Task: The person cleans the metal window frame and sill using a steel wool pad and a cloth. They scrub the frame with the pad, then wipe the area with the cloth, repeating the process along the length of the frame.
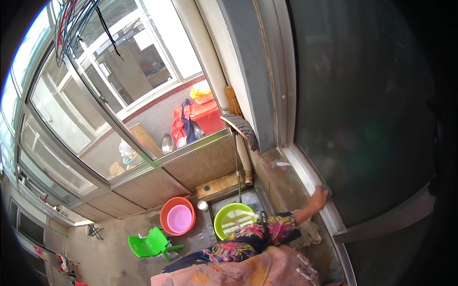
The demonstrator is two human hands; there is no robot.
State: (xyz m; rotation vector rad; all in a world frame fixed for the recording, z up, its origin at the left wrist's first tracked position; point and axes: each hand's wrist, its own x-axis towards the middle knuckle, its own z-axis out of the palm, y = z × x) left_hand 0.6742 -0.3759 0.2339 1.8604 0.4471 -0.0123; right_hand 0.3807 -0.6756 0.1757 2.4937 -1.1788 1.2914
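Observation:
My right hand [318, 198] reaches out to the right, its forearm bare below a floral sleeve [282, 226]. The fingers are closed on a small dark grey wad [327, 189], perhaps a cloth or scouring pad; its kind is too small to tell. They press it against the pale metal frame [305, 170] at the foot of a large dark glass pane [362, 119]. My left hand is out of view. Below the arm, a pink patterned garment [234, 274] fills the lower edge.
A lime-green basin [217, 224] stands near my arm, a mop [244, 127] leaning behind it. Farther left are a red basin [190, 217] with a pink basin [180, 218] inside, a white cup [202, 205] and a green plastic chair [151, 243]. Hangers [71, 24] dangle at upper left.

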